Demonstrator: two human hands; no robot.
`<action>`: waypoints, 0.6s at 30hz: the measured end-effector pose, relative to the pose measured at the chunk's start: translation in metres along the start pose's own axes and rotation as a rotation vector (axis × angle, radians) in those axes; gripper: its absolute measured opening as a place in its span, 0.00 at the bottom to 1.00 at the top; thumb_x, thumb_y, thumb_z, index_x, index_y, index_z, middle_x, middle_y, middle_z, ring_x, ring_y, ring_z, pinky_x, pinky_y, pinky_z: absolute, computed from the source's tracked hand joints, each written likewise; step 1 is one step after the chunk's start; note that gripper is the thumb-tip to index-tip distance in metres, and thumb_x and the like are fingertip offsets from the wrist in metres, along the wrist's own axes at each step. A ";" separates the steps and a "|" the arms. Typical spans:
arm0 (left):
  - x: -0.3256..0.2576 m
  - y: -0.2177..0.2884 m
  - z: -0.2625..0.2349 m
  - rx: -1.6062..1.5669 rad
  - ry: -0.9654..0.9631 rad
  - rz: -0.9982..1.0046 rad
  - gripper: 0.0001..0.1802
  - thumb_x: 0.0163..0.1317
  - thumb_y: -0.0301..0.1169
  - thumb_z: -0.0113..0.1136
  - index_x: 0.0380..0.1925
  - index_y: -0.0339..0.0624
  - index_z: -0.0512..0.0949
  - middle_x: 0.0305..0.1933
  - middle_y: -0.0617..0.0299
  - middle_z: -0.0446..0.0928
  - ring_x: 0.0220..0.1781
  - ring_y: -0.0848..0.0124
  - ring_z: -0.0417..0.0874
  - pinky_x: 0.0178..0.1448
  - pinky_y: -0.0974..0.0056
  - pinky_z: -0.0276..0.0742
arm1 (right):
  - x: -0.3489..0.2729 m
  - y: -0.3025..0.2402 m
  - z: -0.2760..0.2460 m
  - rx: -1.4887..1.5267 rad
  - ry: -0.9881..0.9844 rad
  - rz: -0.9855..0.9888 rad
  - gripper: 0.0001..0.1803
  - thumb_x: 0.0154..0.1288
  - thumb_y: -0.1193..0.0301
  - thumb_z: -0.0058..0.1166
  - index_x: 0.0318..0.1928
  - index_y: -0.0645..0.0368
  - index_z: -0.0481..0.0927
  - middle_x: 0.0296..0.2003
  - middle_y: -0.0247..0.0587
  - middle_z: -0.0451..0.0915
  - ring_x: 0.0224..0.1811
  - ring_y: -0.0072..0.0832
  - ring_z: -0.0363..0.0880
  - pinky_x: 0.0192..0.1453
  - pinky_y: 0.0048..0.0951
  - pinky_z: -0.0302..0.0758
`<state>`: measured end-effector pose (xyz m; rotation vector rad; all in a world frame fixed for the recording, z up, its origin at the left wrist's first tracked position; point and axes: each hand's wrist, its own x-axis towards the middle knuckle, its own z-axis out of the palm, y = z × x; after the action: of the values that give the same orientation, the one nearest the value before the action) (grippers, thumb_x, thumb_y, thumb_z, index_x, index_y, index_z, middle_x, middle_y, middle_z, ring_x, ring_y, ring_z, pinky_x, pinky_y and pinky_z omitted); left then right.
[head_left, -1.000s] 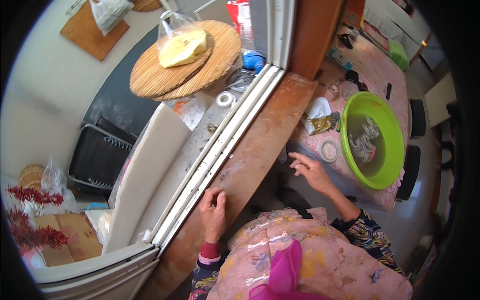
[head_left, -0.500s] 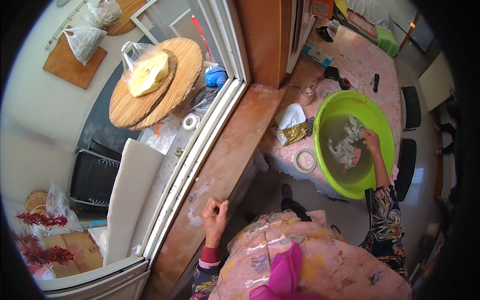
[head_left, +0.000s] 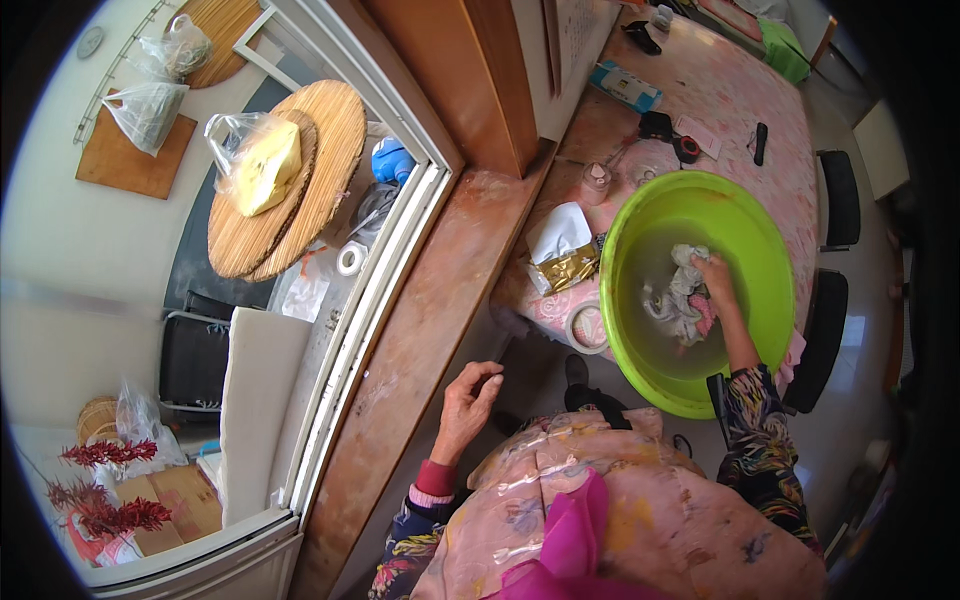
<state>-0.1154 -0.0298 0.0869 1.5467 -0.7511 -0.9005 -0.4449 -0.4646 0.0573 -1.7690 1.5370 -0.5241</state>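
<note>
A large lime-green basin (head_left: pixel 617 330) of cloudy grey water stands on the table covered in pink patterned cloth. My right hand (head_left: pixel 718 280) reaches into it and grips the top of a wet grey-white cloth (head_left: pixel 684 308). Most of that cloth lies bunched in the water, with a pink piece (head_left: pixel 704 314) beside it. Outside the basin, my left hand (head_left: pixel 467 408) hovers beside the brown window ledge. Its fingers are loosely bent and a little apart, and nothing shows in them.
Left of the basin lie a tape roll (head_left: pixel 586 327), a gold-and-white packet (head_left: pixel 562 262) and a pink jar (head_left: pixel 596 182). Black chairs (head_left: pixel 828 335) line the table's right side. Beyond the window frame, round woven lids (head_left: pixel 335 135) carry a bagged yellow block (head_left: pixel 268 172).
My right hand has shifted left within the basin, gathering the cloth closer together. My left hand has moved right, off the ledge, and its fingers have loosened. The whole view has shifted slightly.
</note>
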 end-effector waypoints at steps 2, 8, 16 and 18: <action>0.019 0.012 0.014 -0.046 -0.101 -0.024 0.09 0.73 0.28 0.61 0.47 0.36 0.81 0.35 0.65 0.75 0.34 0.77 0.75 0.39 0.69 0.74 | -0.020 -0.024 -0.010 0.500 -0.053 0.127 0.23 0.66 0.61 0.61 0.55 0.64 0.81 0.47 0.45 0.85 0.50 0.38 0.84 0.61 0.41 0.77; 0.097 0.055 0.080 -0.238 -0.524 -0.019 0.18 0.78 0.38 0.56 0.60 0.38 0.75 0.46 0.58 0.83 0.39 0.74 0.84 0.42 0.68 0.84 | -0.046 -0.078 -0.024 1.058 -0.012 0.151 0.17 0.67 0.73 0.56 0.56 0.61 0.79 0.47 0.39 0.84 0.52 0.33 0.83 0.60 0.38 0.79; 0.160 0.077 0.223 -0.205 -0.537 -0.104 0.44 0.73 0.50 0.58 0.80 0.47 0.49 0.67 0.45 0.73 0.54 0.55 0.86 0.34 0.59 0.89 | -0.092 -0.088 0.000 1.138 -0.090 0.107 0.25 0.72 0.77 0.47 0.68 0.52 0.71 0.58 0.40 0.77 0.60 0.32 0.78 0.64 0.38 0.76; 0.161 0.068 0.244 -0.265 -0.643 -0.200 0.48 0.74 0.51 0.56 0.80 0.39 0.43 0.68 0.39 0.71 0.59 0.55 0.83 0.32 0.60 0.89 | -0.100 -0.079 0.013 1.073 -0.084 0.081 0.23 0.74 0.75 0.46 0.68 0.52 0.71 0.57 0.40 0.77 0.59 0.32 0.77 0.65 0.36 0.75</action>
<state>-0.2441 -0.2995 0.1142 1.1062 -0.8859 -1.6168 -0.4030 -0.3625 0.1230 -0.8697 0.9381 -0.9779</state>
